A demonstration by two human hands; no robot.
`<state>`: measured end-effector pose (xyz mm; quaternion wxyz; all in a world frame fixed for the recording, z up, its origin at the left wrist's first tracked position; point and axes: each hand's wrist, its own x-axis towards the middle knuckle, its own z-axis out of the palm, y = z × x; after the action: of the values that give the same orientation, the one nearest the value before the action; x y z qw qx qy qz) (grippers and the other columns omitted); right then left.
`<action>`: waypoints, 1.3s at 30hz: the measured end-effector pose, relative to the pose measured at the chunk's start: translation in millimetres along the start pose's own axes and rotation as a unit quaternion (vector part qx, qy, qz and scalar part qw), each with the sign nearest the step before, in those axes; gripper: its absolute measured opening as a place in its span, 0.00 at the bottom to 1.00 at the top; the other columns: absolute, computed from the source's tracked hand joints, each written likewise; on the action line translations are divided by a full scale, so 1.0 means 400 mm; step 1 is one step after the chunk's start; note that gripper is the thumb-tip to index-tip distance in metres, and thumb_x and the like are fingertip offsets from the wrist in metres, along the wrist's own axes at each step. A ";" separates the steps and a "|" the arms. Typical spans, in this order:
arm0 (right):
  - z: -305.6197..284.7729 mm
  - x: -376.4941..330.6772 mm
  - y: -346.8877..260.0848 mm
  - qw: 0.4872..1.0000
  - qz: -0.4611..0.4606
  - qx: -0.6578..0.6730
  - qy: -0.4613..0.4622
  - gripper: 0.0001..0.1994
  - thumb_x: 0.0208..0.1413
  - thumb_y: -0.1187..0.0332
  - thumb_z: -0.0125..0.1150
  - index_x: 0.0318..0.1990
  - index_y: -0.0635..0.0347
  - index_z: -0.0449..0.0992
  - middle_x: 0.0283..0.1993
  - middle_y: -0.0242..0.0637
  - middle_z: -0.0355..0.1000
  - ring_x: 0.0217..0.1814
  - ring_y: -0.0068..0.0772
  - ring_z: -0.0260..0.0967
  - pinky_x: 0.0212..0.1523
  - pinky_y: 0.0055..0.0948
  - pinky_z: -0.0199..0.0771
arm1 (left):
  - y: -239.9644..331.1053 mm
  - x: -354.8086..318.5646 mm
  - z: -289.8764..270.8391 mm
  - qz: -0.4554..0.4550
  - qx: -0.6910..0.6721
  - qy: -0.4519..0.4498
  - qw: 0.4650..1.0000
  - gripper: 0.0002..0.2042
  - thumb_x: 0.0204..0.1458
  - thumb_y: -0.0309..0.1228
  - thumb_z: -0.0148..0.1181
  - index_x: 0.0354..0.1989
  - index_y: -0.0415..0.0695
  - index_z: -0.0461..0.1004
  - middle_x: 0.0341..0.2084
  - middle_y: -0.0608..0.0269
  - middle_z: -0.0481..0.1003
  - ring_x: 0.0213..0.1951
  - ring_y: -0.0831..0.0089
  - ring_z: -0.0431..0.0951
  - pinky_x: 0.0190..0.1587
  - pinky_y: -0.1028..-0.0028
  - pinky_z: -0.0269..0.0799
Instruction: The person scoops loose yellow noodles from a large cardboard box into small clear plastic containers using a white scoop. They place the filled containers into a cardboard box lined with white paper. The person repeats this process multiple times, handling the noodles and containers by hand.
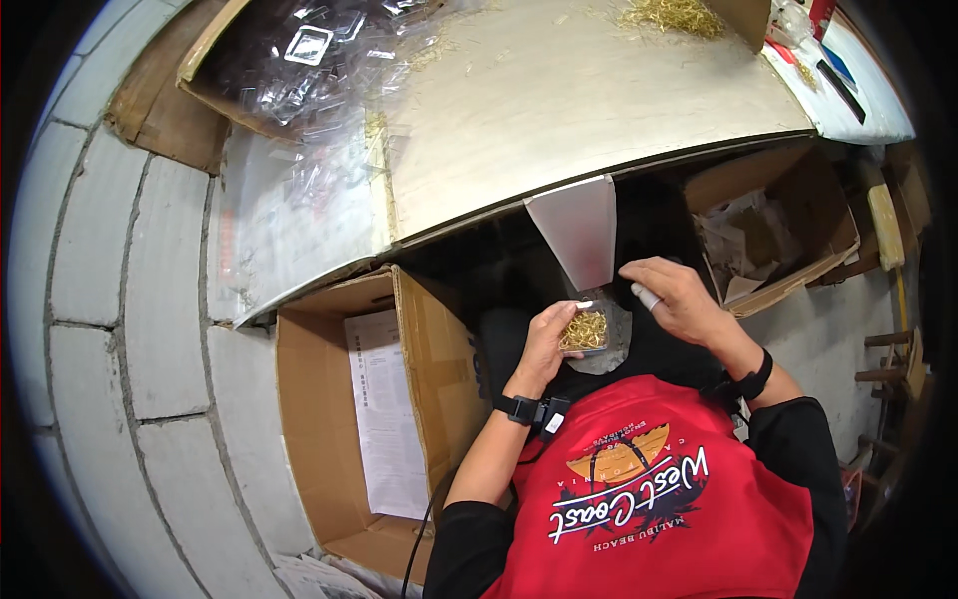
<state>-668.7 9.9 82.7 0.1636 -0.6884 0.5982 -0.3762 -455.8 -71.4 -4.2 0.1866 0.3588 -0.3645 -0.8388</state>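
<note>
A small clear box (585, 330) filled with thin golden pieces is held just below the table edge (599, 178), the left hand (547, 344) wrapped round its left side with curled fingers. Just right of the box, the right hand (682, 298) is kept loosely closed, and a small white object (646, 297) is seen at its fingertips. Left of the box an open cardboard carton (329, 419) with a printed sheet is found. Beyond the edge, clear trays (309, 45) and a golden heap (674, 15) are spread on the tabletop.

One head-worn fisheye looks steeply down, close above the worktable (599, 110).
</note>
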 end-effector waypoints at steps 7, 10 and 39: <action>0.095 0.069 -0.021 0.992 0.056 0.062 -0.095 0.09 0.48 0.77 0.57 0.38 0.65 0.76 0.42 0.44 0.73 0.45 0.45 0.71 0.45 0.35 0.72 | 0.103 -0.057 0.065 0.011 -0.022 0.018 1.000 0.19 0.61 0.44 0.43 0.42 0.39 0.70 0.29 0.61 0.76 0.25 0.76 0.78 0.16 0.78 0.75; 0.108 0.090 -0.064 0.997 -0.032 0.062 -0.012 0.09 0.46 0.78 0.58 0.38 0.64 0.76 0.42 0.42 0.73 0.44 0.44 0.72 0.45 0.36 0.72 | 0.119 -0.057 0.066 0.027 -0.028 0.036 0.999 0.21 0.62 0.46 0.40 0.41 0.39 0.69 0.27 0.61 0.75 0.25 0.75 0.78 0.16 0.77 0.75; -0.031 0.270 0.038 0.984 0.121 0.117 0.052 0.14 0.56 0.80 0.45 0.49 0.67 0.71 0.46 0.37 0.70 0.43 0.27 0.70 0.47 0.24 0.68 | 0.449 -0.341 -0.657 0.186 0.079 0.424 0.883 0.12 0.58 0.38 0.51 0.40 0.41 0.72 0.29 0.63 0.75 0.25 0.75 0.77 0.21 0.75 0.76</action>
<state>-687.8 -92.9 115.5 0.2556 -0.5665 0.6367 -0.4566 -160.9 -237.8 68.1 0.4471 0.6196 -0.3757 -0.5244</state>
